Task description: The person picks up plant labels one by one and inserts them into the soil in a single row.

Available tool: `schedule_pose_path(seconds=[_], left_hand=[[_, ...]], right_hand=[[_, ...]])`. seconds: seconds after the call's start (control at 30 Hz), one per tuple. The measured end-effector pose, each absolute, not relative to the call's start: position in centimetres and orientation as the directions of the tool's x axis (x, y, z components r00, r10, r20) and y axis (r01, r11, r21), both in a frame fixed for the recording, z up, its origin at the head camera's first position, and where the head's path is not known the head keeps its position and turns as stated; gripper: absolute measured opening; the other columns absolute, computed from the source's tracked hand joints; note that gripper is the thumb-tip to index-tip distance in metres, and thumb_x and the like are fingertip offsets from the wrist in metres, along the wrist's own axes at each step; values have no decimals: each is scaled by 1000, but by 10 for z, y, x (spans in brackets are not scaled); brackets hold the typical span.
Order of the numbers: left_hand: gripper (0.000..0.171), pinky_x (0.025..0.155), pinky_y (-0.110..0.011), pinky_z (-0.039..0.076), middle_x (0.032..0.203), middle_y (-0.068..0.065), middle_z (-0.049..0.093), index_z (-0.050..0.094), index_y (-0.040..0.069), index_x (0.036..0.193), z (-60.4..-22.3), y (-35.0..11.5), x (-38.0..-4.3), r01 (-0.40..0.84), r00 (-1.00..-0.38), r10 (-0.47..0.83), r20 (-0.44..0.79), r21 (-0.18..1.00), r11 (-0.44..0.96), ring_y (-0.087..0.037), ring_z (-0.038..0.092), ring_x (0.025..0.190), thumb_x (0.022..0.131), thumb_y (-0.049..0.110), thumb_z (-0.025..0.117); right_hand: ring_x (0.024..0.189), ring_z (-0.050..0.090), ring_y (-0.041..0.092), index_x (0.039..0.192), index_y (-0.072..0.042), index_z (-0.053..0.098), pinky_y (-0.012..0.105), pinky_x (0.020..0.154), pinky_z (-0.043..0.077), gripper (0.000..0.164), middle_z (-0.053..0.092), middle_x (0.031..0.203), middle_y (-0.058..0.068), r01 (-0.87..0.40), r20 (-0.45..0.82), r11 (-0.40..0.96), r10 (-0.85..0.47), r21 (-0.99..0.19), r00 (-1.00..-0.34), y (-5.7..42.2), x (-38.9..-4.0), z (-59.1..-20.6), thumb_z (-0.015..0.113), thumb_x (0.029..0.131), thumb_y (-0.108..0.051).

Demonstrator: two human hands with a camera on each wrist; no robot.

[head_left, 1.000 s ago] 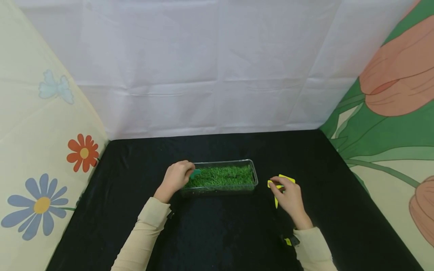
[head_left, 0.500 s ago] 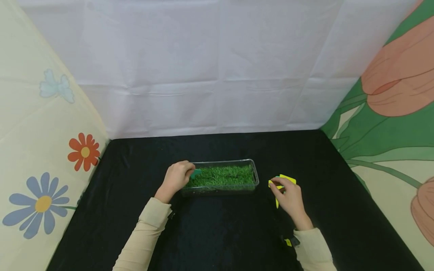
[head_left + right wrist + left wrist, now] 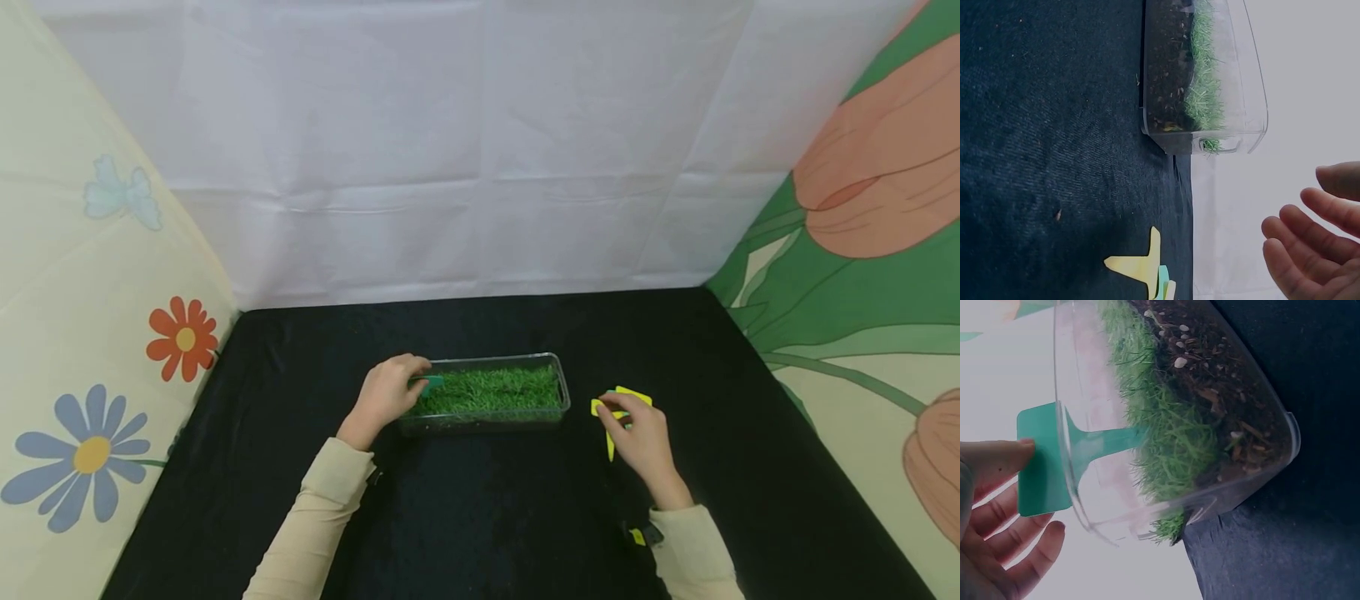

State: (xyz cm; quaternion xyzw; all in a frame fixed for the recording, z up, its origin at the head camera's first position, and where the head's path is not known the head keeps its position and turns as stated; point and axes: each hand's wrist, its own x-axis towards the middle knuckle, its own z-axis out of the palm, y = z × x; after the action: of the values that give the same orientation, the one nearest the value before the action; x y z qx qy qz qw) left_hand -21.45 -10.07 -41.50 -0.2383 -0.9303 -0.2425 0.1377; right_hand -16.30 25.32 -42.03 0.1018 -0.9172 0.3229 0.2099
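My left hand point(image 3: 386, 392) is at the left end of a clear planter box point(image 3: 483, 423) of grass. It holds a green T-shaped plant label point(image 3: 1044, 469) by its head, the thumb on the near face. The label's stem reaches down into the grass point(image 3: 1175, 434). My right hand point(image 3: 639, 433) hovers over loose labels to the right of the box, fingers loosely bent. In the right wrist view that hand point(image 3: 1319, 234) has nothing between thumb and fingers. A yellow plant label point(image 3: 1138, 265) lies on the table beneath it, overlapping a teal one point(image 3: 1162, 281).
Dark soil point(image 3: 1216, 387) with white specks shows through the box's wall. A black cloth point(image 3: 480, 508) covers the table. A white sheet point(image 3: 480, 150) hangs behind, with flower-printed panels point(image 3: 90, 333) at both sides.
The index finger of my left hand has lifted slightly from the thumb, and more of the green plant label shows between them. My right hand stays over the labels.
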Motion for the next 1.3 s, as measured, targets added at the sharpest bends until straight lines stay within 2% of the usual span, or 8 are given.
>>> schedule_pose_path(seconds=[0.2,0.43,0.83,1.03,1.3], left_hand=[[21,62,-32,49,89,-6,63,66,5,101,-411,-106,-211,501,-849,337,407,417,758,-18,60,76,81,11,68],[11,57,-31,46,81,-5,62,67,3,94,-413,-117,-211,548,-805,277,524,479,686,-16,55,67,87,9,61],[5,55,-33,47,72,-7,61,67,0,84,-426,-141,-206,525,-767,80,637,550,649,-17,54,61,84,3,62],[4,54,-36,48,72,-10,62,67,-1,82,-435,-150,-200,510,-762,21,648,579,636,-19,56,60,81,-1,63],[4,52,-28,46,70,-8,62,67,-2,81,-452,-153,-188,450,-797,-40,603,636,627,-15,52,56,81,-3,62]], right_hand=[[72,62,28,90,6,66,44,58,51,14,65,83,16,-318,443,769,-50,-554,-895,254,-163,-420,68,77,1],[72,62,29,91,6,66,44,59,51,16,65,84,17,-310,436,771,-47,-556,-899,256,-164,-419,69,76,2],[72,62,31,92,7,65,44,59,51,17,65,86,19,-291,432,769,-22,-569,-902,262,-164,-420,69,76,2],[71,62,31,91,7,66,43,57,51,16,65,86,18,-305,458,776,-24,-551,-889,265,-165,-423,69,76,3],[67,60,28,90,6,66,39,54,50,14,64,81,16,-290,434,803,-43,-522,-900,276,-169,-423,68,77,2]])
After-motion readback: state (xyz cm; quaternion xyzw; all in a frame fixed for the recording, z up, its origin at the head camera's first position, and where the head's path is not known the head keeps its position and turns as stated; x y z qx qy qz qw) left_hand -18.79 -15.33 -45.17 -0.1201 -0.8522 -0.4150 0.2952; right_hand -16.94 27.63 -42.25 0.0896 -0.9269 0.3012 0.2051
